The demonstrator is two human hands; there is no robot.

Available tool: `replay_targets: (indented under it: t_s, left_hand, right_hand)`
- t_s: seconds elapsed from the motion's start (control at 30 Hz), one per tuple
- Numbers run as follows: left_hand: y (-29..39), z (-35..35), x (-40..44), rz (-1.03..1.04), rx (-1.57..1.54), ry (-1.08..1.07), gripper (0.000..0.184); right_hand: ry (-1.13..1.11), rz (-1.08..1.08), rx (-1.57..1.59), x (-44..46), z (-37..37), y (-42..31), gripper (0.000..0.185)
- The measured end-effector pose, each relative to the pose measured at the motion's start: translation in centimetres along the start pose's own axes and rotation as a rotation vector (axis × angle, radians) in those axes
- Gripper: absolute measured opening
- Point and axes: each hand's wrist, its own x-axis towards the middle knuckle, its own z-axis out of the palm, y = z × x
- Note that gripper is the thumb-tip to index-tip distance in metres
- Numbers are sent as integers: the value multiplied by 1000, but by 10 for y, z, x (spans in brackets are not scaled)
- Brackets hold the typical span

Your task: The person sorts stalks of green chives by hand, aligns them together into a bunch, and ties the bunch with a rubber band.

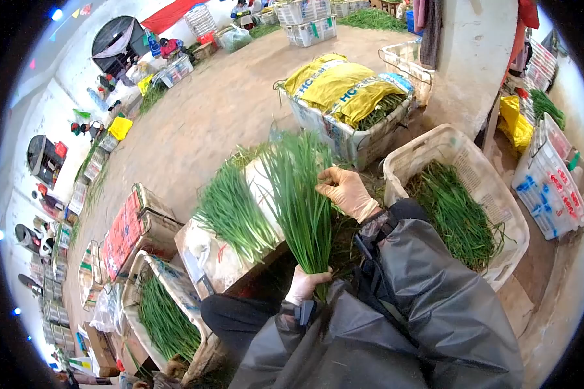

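Observation:
My left hand (pixel 308 284), in a pale glove, is wrapped round the lower stems of a bunch of garlic chives (pixel 302 201). The bunch stands upright, its long green leaves fanning out at the top. My right hand (pixel 349 193), also gloved, is at the bunch's right edge with thumb and fingers pinched; whatever they hold is too small to make out. Just left of the bunch, a pile of chives (pixel 233 211) lies on a white-topped low table (pixel 214 266). A knife (pixel 204 275) lies near the table's left corner.
To my right is a white crate (pixel 396 178) of loose greens; to my left is another crate (pixel 204 324) of chives. Ahead stands a crate (pixel 324 129) covered by a yellow sack (pixel 344 84). A pillar (pixel 464 71) rises at right. People sit among crates along the far wall.

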Motion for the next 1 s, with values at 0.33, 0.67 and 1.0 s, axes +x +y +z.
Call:
replay_targets:
  t_s: [0.33,0.67,1.0]
  left_hand:
    - [15,-1,-3,45,-4,69,29]
    - [12,-3,4,81,102,0,31]
    - [7,-4,4,6,26,16,28]
  right_hand:
    - [-65,-163,-211,11,-27,26,16]
    - [281,-313,-955,19,-34,44,17]
    - [525,-366,-91,22,-46,-13,17]
